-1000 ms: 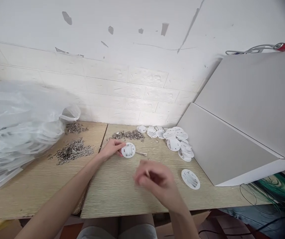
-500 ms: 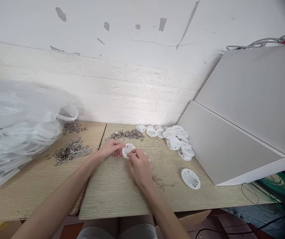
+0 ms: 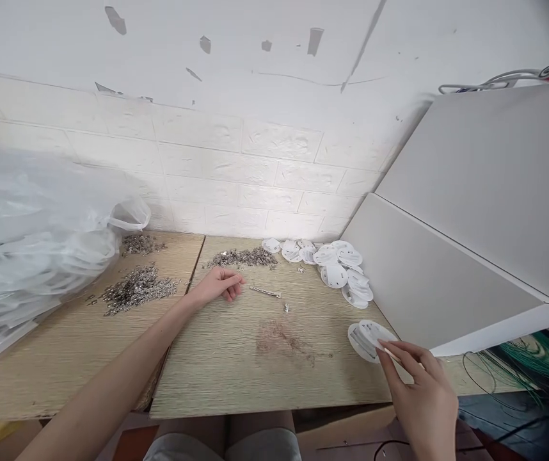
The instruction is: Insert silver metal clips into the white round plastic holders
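Note:
My right hand (image 3: 416, 384) pinches the edge of a white round card (image 3: 376, 333) between thumb and fingers. The card is held low over a similar white card (image 3: 359, 346) that lies on the table and is partly covered by it. My left hand (image 3: 219, 285) rests on the table, fingers loosely curled and slightly apart, with nothing visible in them. Just right of its fingertips lies a slim silver metal clip (image 3: 265, 292). A small shiny metal piece (image 3: 286, 307) is close by.
Small metal pieces form a heap (image 3: 243, 257) by the wall and another (image 3: 137, 291) on the left table. White round cards (image 3: 336, 275) are piled at the back right. A clear plastic bag (image 3: 39, 243) bulges at left; a grey-white box (image 3: 428, 275) borders the right.
My right hand has carried the card from beside my left hand to the right, over the lying card. My left hand has let go of it and stayed put. The clip has come into view.

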